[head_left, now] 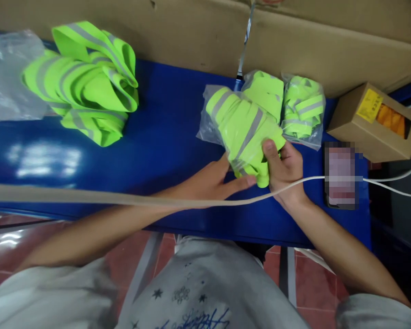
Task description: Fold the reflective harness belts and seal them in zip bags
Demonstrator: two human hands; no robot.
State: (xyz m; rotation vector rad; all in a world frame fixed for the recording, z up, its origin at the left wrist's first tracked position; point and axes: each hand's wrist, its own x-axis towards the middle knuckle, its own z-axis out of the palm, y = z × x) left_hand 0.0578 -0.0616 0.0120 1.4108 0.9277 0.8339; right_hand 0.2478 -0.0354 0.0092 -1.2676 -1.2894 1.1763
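A bundle of neon yellow-green reflective strap (pixel 250 125) with grey stripes sits partly inside a clear plastic bag (pixel 208 121). My left hand (pixel 222 180) supports the bundle from below, its thumb along the lower edge and its other fingers hidden underneath. At the bundle's right end, my right hand (pixel 284 164) grips the strap, thumb on top. Just behind lie two more bagged bundles, a strap bundle (pixel 265 89) partly covered by the held one and another strap bundle (pixel 304 107) to its right.
A loose heap of the same strap (pixel 89 87) lies at left beside an uncovered plastic bag (pixel 15 73). Cardboard (pixel 192 34) walls the back of the blue table (pixel 171 119). At right are a small box (pixel 356 119) and a phone (pixel 340 176). A white cable (pixel 304 180) crosses the view.
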